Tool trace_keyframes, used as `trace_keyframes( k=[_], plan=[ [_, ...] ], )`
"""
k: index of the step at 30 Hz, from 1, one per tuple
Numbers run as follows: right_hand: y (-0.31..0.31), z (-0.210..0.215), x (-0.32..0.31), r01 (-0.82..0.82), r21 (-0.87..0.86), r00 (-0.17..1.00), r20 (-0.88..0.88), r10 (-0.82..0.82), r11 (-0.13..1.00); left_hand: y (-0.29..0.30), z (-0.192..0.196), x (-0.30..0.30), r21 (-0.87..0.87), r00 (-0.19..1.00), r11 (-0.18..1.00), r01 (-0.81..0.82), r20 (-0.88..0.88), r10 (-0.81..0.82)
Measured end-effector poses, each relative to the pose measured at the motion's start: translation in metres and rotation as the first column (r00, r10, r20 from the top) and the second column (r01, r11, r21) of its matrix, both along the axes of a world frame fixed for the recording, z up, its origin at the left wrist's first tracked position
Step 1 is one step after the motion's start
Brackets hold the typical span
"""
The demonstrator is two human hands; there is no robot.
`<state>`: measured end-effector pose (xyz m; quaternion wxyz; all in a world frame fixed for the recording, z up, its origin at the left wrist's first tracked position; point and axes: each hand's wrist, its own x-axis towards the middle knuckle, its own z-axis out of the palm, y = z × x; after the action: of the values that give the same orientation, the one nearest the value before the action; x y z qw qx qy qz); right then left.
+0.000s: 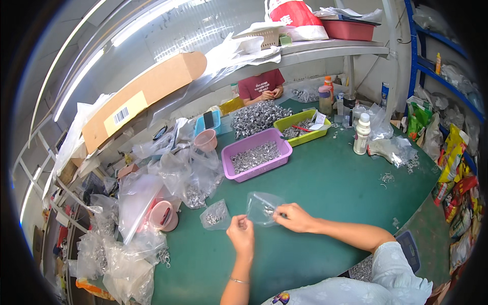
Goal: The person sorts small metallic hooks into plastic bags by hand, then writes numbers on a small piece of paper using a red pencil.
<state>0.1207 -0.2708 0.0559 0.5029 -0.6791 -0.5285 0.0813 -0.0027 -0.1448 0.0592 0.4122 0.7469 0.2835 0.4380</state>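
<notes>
Right hand is pinching a clear bag of grey bits over the green table; left hand is sitting bunched closed beside it, can't tell if it's gripping anything. Smaller bag is lying just left, purple bin sitting behind.

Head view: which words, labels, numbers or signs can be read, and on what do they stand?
Red bag: large white character, legible, not copied here.
Yellow label on cardboard box: barcode, print too small.
Dark red shirt: pale lines, too blurred.
White bottle: print too small.
Colourful packages at right: too small.
</notes>
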Motion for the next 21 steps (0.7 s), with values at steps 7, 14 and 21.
trace_keyframes(
  k=[7, 14, 21],
  plan=[
    [0.004, 0.118, 0.076, -0.180, -0.145, 0.982, 0.038, 0.187, 0.973, 0.018, -0.019, -0.036, 0.030, 0.981, 0.981, -0.190, -0.043, 0.191],
    [0.053, 0.328, 0.235, 0.234, 0.698, 0.370, 0.579, -0.726, 0.676, 0.029, -0.026, -0.050, -0.071, 0.958, 0.956, -0.285, 0.015, 0.287],
    [0.112, 0.371, 0.264, 0.608, 0.265, 0.473, 0.635, -0.610, 0.748, 0.030, -0.035, -0.067, -0.134, 0.946, 0.936, -0.325, -0.048, 0.321]
  ],
)
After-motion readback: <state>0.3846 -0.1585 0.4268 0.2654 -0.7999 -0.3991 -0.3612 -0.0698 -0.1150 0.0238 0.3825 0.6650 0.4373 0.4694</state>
